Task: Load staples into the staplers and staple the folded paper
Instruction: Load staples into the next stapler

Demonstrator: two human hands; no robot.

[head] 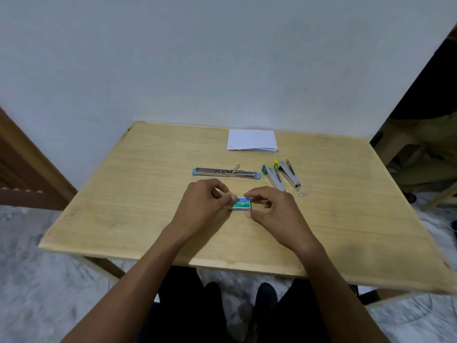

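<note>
While both hands meet over the pale, grained wooden table (118,194), the left hand (204,203) has its fingers curled in, with thumb and fingertips pinching the left end of a small staple box (241,203). The box is a flat cardboard rectangle printed in green and blue with a white "10", and it lies between the two hands on or just above the tabletop. The right hand (270,210) grips its right end, forefinger bent over the far edge and thumb against the near corner, the other fingers loosely curled.

Just beyond the left hand's knuckles lies a blue stapler (226,172), swung open into one long flat strip of shiny metal with blue plastic at each end. Further beyond the gap between the hands, near the table's far edge, sits the folded paper (252,140), a white, crisp-edged rectangle of several layers. Beyond the right hand and a little to its right, a green stapler (273,176) and a yellow stapler (289,172) lie side by side, both hinged open with bare metal channels showing. Just right of them is a tiny pale, glinting scrap (303,194), too small to identify.
</note>
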